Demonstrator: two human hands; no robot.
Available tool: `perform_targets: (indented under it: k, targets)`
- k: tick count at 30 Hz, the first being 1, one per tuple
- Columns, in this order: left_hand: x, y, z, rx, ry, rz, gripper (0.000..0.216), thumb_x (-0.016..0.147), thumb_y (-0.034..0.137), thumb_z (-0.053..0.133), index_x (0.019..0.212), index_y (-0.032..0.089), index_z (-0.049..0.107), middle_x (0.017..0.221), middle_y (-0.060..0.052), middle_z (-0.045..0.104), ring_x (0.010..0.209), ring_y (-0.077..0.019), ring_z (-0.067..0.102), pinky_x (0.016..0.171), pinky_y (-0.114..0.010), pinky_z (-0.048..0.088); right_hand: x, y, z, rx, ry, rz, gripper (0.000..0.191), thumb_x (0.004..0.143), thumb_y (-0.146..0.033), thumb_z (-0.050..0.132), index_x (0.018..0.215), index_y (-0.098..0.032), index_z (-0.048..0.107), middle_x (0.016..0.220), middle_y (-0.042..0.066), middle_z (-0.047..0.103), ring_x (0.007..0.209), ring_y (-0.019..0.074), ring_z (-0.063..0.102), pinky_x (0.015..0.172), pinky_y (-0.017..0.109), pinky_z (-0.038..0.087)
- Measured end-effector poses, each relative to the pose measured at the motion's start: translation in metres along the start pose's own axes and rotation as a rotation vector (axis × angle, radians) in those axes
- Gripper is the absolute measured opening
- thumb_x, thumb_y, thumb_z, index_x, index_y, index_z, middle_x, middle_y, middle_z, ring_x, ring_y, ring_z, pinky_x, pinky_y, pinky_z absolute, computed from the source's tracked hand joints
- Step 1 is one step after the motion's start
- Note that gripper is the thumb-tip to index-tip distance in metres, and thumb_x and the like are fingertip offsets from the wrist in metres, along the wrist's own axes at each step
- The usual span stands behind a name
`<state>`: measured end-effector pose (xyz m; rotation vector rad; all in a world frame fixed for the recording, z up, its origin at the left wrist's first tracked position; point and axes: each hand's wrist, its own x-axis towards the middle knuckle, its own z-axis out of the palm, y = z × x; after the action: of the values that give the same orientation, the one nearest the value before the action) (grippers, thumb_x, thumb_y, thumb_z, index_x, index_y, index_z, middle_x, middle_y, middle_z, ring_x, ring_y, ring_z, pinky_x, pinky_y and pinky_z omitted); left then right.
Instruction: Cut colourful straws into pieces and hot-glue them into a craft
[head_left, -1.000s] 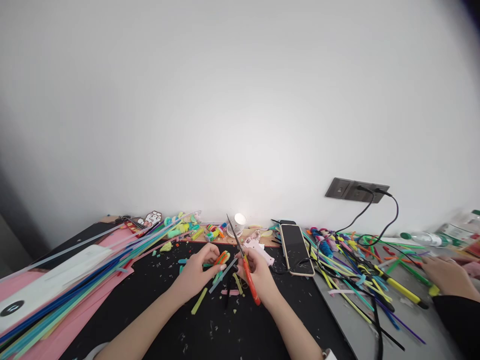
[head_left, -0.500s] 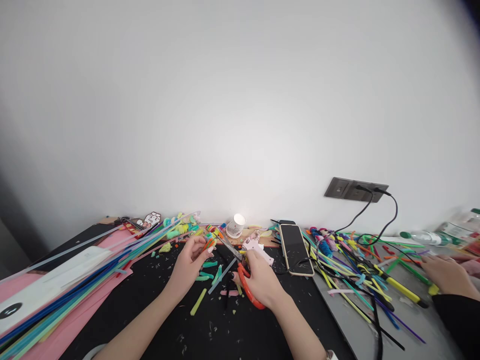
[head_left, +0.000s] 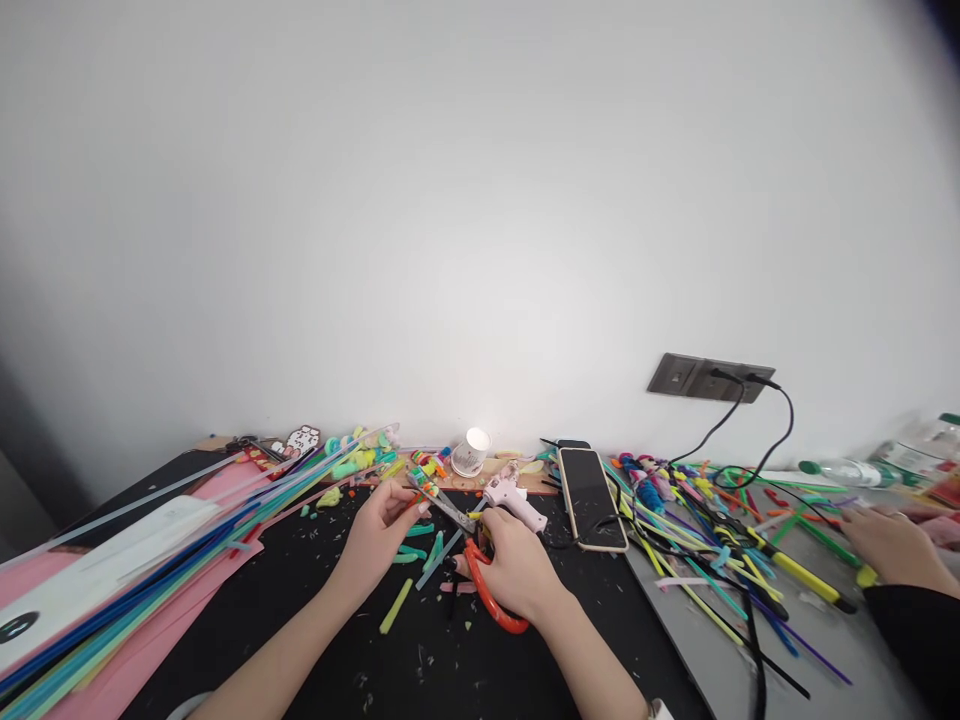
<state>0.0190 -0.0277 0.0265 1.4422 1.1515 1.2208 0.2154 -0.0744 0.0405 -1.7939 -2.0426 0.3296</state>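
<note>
My left hand (head_left: 381, 522) pinches a small orange and green fuzzy piece (head_left: 421, 484), likely pipe cleaner, between thumb and fingers. My right hand (head_left: 519, 565) grips scissors (head_left: 491, 600) by their orange-red handles. The blades point up and left, their tips at the piece in my left hand. A pale pink glue gun (head_left: 513, 498) lies just beyond my right hand. Cut teal strips (head_left: 411, 552) and a yellow-green strip (head_left: 396, 606) rest on the black mat (head_left: 420, 670) beneath my hands.
A white paper cup (head_left: 471, 452) stands by the wall. Right of it lies a phone (head_left: 592, 498). Long coloured strips (head_left: 217, 545) cover the left side. Pipe cleaners and yellow-black pliers (head_left: 799, 575) lie at right, near another person's hand (head_left: 892, 545). Cables run from a wall socket (head_left: 709, 380).
My right hand has shifted slightly left with the scissors. Their blades have swung lower, with the tips now at the piece in my left hand.
</note>
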Motion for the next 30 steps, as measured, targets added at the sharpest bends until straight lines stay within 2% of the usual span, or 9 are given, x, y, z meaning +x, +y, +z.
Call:
perform_targets:
  k: [18, 25, 30]
  targets:
    - [0.0, 0.004, -0.001, -0.025, 0.002, -0.036, 0.036, 0.066, 0.052, 0.072, 0.07, 0.02, 0.057, 0.074, -0.008, 0.074, 0.081, -0.0292, 0.073, 0.05, -0.029, 0.054, 0.002, 0.003, 0.006, -0.048, 0.046, -0.002, 0.033, 0.077, -0.046, 0.07, 0.069, -0.019, 0.053, 0.073, 0.001, 0.056, 0.066, 0.0146, 0.047, 0.056, 0.026, 0.022]
    - [0.001, 0.003, -0.002, -0.018, -0.004, -0.042, 0.031, 0.067, 0.047, 0.071, 0.068, 0.02, 0.056, 0.072, -0.007, 0.074, 0.079, -0.0285, 0.074, 0.045, -0.026, 0.051, 0.003, 0.004, 0.009, -0.106, 0.038, 0.005, 0.011, 0.075, -0.019, 0.061, 0.068, -0.018, 0.053, 0.07, 0.002, 0.056, 0.064, 0.0144, 0.047, 0.056, 0.027, 0.02]
    - [0.002, 0.003, -0.001, -0.034, 0.001, -0.067, 0.031, 0.066, 0.045, 0.071, 0.066, 0.021, 0.052, 0.07, -0.005, 0.072, 0.079, -0.0283, 0.074, 0.044, -0.025, 0.051, 0.005, 0.008, 0.014, -0.132, 0.026, 0.002, 0.007, 0.075, -0.019, 0.059, 0.069, -0.017, 0.056, 0.071, 0.004, 0.06, 0.065, 0.0159, 0.049, 0.057, 0.028, 0.02]
